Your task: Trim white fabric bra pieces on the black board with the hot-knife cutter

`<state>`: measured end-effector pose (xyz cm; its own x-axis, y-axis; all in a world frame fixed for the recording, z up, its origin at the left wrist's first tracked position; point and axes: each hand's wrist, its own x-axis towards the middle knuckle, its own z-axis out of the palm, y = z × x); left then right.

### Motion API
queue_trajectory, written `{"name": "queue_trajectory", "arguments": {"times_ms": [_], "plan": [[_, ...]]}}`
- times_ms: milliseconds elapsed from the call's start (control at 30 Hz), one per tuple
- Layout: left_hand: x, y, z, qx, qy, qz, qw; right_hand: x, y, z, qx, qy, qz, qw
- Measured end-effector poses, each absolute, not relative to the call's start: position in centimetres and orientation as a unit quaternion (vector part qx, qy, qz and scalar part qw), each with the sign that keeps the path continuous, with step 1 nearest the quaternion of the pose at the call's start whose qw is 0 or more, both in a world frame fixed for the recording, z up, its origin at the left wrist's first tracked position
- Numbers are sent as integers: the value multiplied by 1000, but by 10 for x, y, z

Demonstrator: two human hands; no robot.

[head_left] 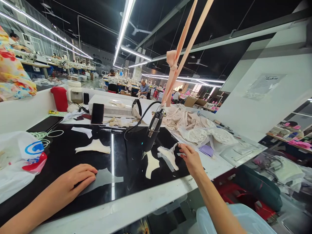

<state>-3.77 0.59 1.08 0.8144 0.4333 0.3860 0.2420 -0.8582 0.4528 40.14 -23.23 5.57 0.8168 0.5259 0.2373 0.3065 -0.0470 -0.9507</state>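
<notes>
My left hand (79,182) lies with its fingers stretched out on the black work surface, at the edge of a sheer grey fabric piece (106,177). With thumb and fingertips my right hand (191,157) pinches the upper end of a sheer white fabric piece (169,157), which lies partly over a cream patch. Just left of it rests a cream fabric piece (152,165), below the tip of a black handheld tool (154,128) hung from peach straps (172,66). Another cream fabric piece (94,147) lies beyond my left hand.
A pile of beige and white garments (190,122) covers the table's right rear. At the back are a phone (97,113), a white vented box (114,107) and a red cup (59,98). A white plastic bag (14,162) sits at left. A pale bin (234,219) stands below the front edge.
</notes>
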Motion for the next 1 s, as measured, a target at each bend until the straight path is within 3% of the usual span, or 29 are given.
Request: {"name": "queue_trajectory", "arguments": {"times_ms": [133,233,533,767,1000], "plan": [[-39,7,9,929,183,255,198,391,-245,80,-629,-283,127,712],[-39,8,7,927,185,260,198,368,-257,100,-584,-316,193,722],[-28,-19,55,908,186,273,257,264,-247,123,-473,-484,474,563],[-5,-82,111,840,132,203,485,213,-210,112,-418,-554,581,425],[-1,-93,108,733,160,146,645,192,-196,112,-474,-516,580,415]]}}
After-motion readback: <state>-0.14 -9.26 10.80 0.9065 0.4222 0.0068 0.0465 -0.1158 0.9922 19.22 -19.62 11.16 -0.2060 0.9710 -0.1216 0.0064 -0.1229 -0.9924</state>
